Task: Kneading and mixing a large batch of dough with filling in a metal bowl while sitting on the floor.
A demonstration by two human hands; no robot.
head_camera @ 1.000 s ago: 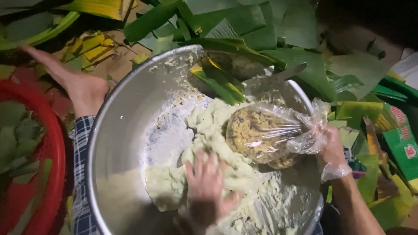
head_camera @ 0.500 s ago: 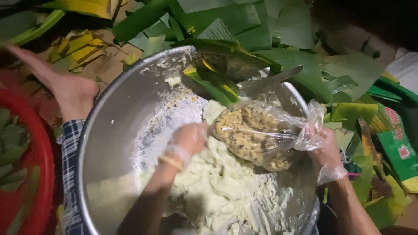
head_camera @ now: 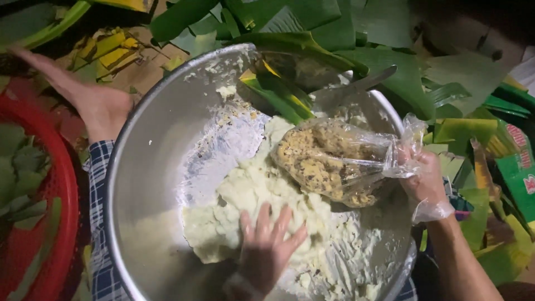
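Observation:
A large steel bowl (head_camera: 150, 167) holds a heap of pale, crumbly dough (head_camera: 251, 195). My left hand (head_camera: 267, 248) lies flat on the near side of the dough, fingers spread, in a thin clear glove. My right hand (head_camera: 423, 181), also gloved, grips the twisted neck of a clear plastic bag (head_camera: 334, 161). The bag is full of speckled yellow-brown filling and rests on its side on the dough at the bowl's right. Green and yellow leaf strips (head_camera: 278, 95) lean inside the far rim.
Another person's hand (head_camera: 97, 106) in a blue plaid sleeve reaches past the bowl's left side. A red basket (head_camera: 61, 184) with green leaves stands at the left. Cut banana leaves (head_camera: 390, 50) cover the ground behind and to the right.
My left hand rose to the middle of the dough half a second ago and has come back down flat on its near side. The bag has shifted slightly right.

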